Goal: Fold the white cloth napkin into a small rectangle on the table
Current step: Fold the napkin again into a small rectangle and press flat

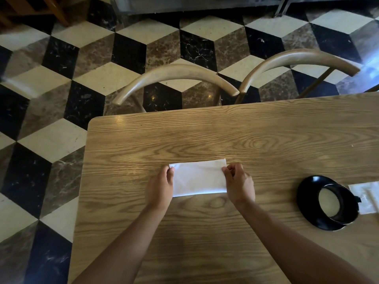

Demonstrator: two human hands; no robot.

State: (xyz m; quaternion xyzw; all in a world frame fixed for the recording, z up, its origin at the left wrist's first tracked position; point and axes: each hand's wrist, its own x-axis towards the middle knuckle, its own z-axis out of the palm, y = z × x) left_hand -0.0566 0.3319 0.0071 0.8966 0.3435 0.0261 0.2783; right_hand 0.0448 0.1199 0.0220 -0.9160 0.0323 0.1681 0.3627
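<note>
The white cloth napkin [198, 178] lies flat on the wooden table [246, 136] as a long narrow rectangle, its long side running left to right. My left hand [161, 187] pinches the napkin's far left corner between thumb and fingers. My right hand [239, 184] pinches the far right corner the same way. Both hands rest at the short ends and cover part of those edges.
A black ring-shaped object [328, 202] sits on the table to the right, with another white folded cloth [367, 196] beyond it at the frame edge. Two curved wooden chair backs [176, 75] [299, 58] stand past the far edge. The table's left edge drops to a checkered floor.
</note>
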